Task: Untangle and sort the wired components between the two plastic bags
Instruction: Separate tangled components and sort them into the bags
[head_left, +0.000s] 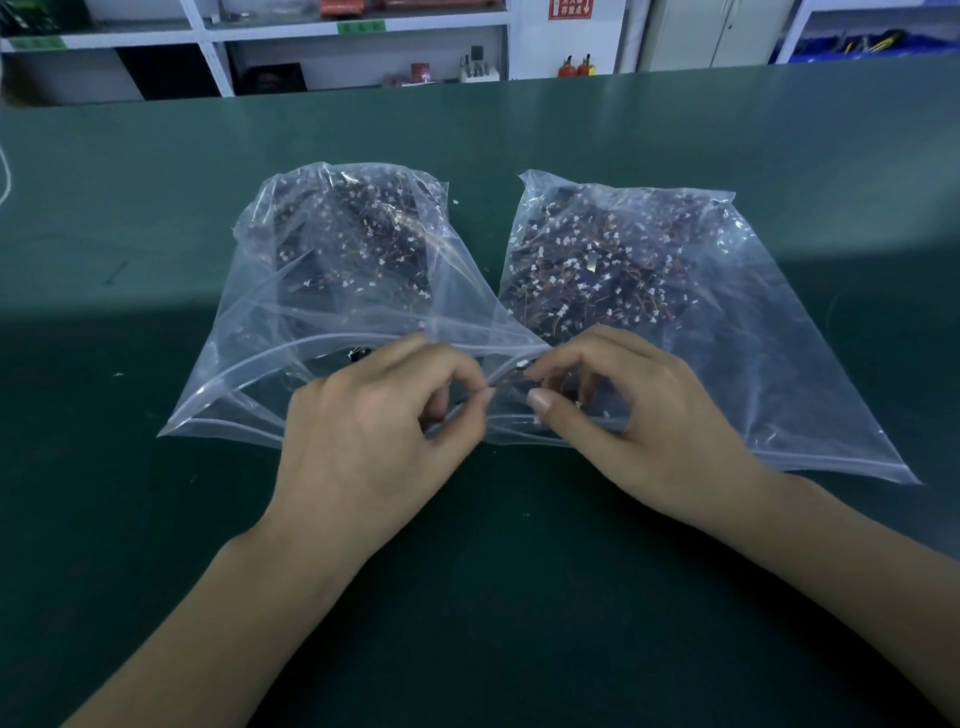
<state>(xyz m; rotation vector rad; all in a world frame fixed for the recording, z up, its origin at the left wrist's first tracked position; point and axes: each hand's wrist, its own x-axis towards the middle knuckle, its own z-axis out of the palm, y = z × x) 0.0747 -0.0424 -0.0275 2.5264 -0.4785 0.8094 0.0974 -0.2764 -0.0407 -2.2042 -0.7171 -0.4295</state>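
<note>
Two clear plastic bags lie side by side on the green table, mouths toward me. The left bag (249, 364) holds a dark heap of wired components (358, 244) with small white connectors. The right bag (779, 364) holds a wider heap (597, 270) of the same parts. My left hand (374, 431) and my right hand (623, 405) meet over the bags' near edges, fingers curled. Between their fingertips they pinch a small dark wired component (511, 382), mostly hidden by the fingers.
The green table (156, 208) stretches wide on all sides of the bags. White shelving (218, 57) with boxes and small items stands behind the far edge. A white cord (5, 176) hangs at the far left.
</note>
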